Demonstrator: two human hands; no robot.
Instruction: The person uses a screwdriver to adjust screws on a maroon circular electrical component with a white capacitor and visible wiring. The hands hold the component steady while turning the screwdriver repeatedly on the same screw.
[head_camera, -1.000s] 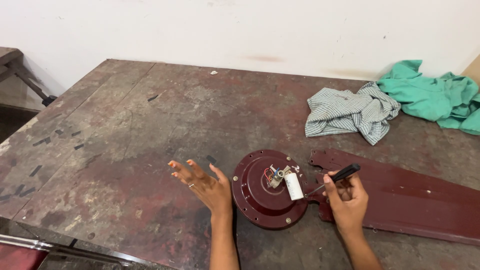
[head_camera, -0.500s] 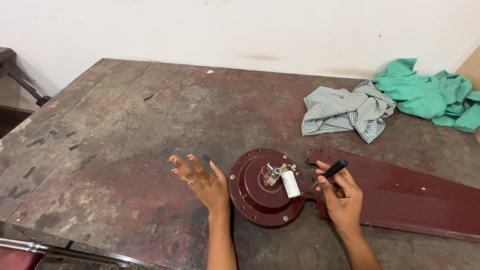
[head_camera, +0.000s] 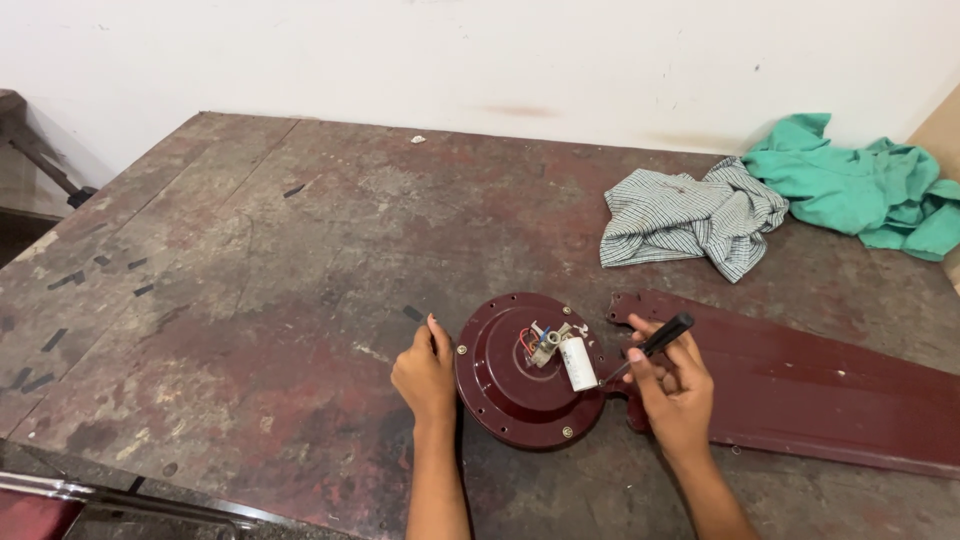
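Note:
A round maroon fan motor housing (head_camera: 510, 385) lies on the worn table (head_camera: 260, 300), with a white cylindrical capacitor (head_camera: 578, 362) and a small wired terminal block (head_camera: 541, 343) on top. My left hand (head_camera: 424, 372) rests against the housing's left rim, fingers curled on its edge. My right hand (head_camera: 675, 388) holds a black-handled screwdriver (head_camera: 655, 340), its thin shaft pointing at the capacitor's lower end. A long maroon fan blade (head_camera: 800, 385) stretches rightward from the housing, under my right hand.
A striped grey-white cloth (head_camera: 690, 218) and a green cloth (head_camera: 860, 190) lie at the table's far right. A white wall runs behind. Metal bars (head_camera: 120, 498) show below the table's near left edge.
My left hand, spread open above the table before, has come down and closed on the housing's left rim. The right hand keeps the screwdriver at the capacitor.

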